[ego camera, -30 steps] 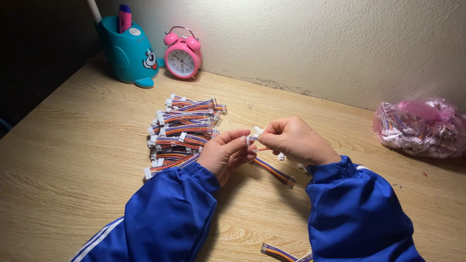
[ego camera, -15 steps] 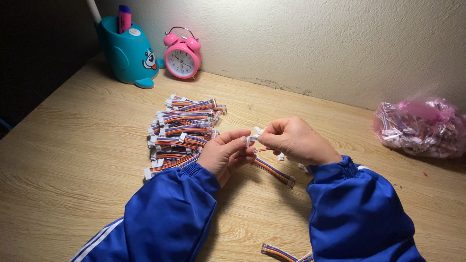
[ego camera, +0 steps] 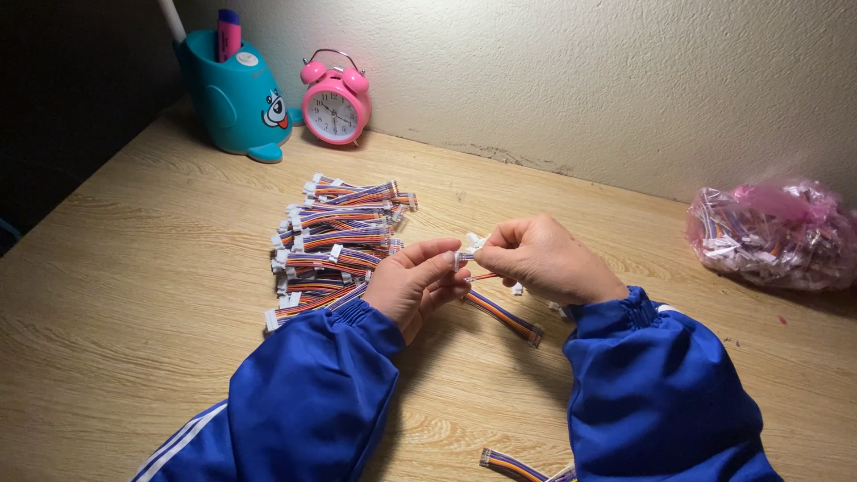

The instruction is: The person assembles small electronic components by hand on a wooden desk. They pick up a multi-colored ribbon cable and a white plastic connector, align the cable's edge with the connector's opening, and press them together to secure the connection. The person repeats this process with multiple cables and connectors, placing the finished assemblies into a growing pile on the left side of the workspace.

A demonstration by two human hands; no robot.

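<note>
I note my left hand and right hand pinching the white connector between their fingertips above the table, its rainbow ribbon cable trailing down-right, long axis diagonal, beneath the right hand.

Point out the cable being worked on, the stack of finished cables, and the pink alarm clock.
rainbow ribbon cable [ego camera: 502, 314], head view, on the striped wires below the hands.
stack of cables [ego camera: 339, 239], head view, middle of the pile.
pink alarm clock [ego camera: 332, 111], head view, on its white dial.
</note>
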